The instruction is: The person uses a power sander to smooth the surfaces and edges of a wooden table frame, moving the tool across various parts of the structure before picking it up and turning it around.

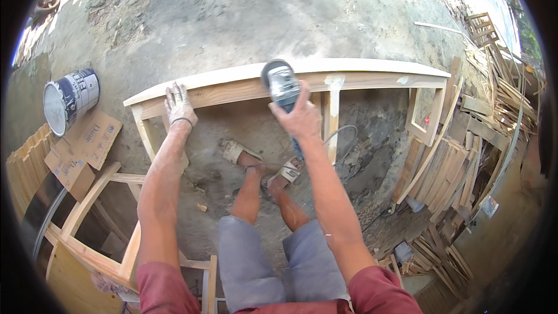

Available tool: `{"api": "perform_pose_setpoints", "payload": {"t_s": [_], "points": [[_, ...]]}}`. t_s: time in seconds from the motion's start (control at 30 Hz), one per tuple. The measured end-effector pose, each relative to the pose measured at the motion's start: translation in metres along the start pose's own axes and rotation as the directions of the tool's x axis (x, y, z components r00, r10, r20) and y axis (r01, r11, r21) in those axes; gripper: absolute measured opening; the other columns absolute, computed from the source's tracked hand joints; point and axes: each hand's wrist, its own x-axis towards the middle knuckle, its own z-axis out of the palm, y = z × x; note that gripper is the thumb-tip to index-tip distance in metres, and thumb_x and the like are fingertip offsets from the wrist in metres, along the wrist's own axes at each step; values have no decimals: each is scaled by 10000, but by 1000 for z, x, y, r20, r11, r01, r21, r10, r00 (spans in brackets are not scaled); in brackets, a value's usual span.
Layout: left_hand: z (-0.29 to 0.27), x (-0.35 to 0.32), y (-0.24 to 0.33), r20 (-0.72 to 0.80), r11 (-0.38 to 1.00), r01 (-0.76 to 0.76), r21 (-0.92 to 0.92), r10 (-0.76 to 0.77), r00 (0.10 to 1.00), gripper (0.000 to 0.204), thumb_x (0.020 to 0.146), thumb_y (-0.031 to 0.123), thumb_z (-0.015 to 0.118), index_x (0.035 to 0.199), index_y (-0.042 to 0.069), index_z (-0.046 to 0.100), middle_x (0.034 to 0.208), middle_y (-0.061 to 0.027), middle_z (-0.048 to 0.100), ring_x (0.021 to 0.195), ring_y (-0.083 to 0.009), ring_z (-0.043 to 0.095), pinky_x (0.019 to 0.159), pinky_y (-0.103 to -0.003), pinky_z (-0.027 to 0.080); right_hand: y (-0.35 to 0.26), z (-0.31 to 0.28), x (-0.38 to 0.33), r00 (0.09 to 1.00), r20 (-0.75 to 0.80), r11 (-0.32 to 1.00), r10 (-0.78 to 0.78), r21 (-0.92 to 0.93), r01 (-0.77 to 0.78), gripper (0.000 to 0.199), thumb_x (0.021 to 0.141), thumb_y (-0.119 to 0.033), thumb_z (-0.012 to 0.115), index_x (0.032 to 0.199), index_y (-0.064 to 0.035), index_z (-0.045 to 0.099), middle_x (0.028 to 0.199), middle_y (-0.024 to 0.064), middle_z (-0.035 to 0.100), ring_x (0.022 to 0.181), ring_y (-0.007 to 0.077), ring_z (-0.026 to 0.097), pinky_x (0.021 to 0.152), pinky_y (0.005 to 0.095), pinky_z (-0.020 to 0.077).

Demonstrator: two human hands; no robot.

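A long wooden frame with a pale, dusty top edge stands across the ground in front of me. My left hand lies on its left part, fingers spread over the front rail, with white dust on them and a dark band at the wrist. An angle grinder with a silver head and dark blue body is gripped in my right hand. Its round disc meets the frame's top edge near the middle; the disc's working face is hidden. From the grinder a dark cord loops down past my feet.
A paint bucket lies tipped at the left, beside a cardboard box. Another wooden frame stands at lower left. Wood offcuts and thin strips are heaped on the right. My sandalled feet are behind the long frame.
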Motion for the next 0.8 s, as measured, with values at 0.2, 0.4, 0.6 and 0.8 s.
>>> {"api": "perform_pose_setpoints", "payload": {"t_s": [0.2, 0.4, 0.6, 0.8], "points": [[15, -13, -67, -290, 748, -252, -614, 83, 953, 729, 908, 125, 625, 1577, 12, 355, 1630, -244, 351, 1535, -339, 321, 1252, -469, 277, -124, 67, -24, 976, 217, 1000, -13, 24, 8, 1010, 830, -536, 777, 1532, -101, 195, 966, 326, 698, 769, 475, 732, 647, 531, 602], [76, -77, -136, 287, -333, 357, -873, 240, 927, 633, 1069, 452, 525, 1538, 39, 425, 1543, -152, 482, 1432, -267, 455, 1184, -452, 369, -219, 134, -40, 915, 247, 947, -320, 110, 301, 1005, 834, -453, 790, 1561, -100, 193, 939, 308, 666, 716, 468, 717, 624, 533, 589], [21, -87, -86, 179, -638, 225, -737, 137, 974, 699, 1065, 573, 478, 1525, 50, 420, 1474, -89, 531, 1317, -219, 541, 1126, -386, 428, -270, 157, -40, 895, 340, 957, -290, 107, 270, 855, 901, -365, 706, 1569, -115, 234, 1032, 342, 645, 812, 482, 721, 693, 577, 570], [21, -67, -49, 134, -411, 185, -893, 150, 979, 581, 1024, 535, 607, 1266, 8, 648, 1186, -54, 663, 1071, -134, 603, 916, -312, 515, -230, 131, -39, 967, 224, 989, -123, 104, 102, 792, 952, -385, 634, 1559, -103, 210, 1048, 331, 682, 836, 527, 708, 734, 613, 558]]}}
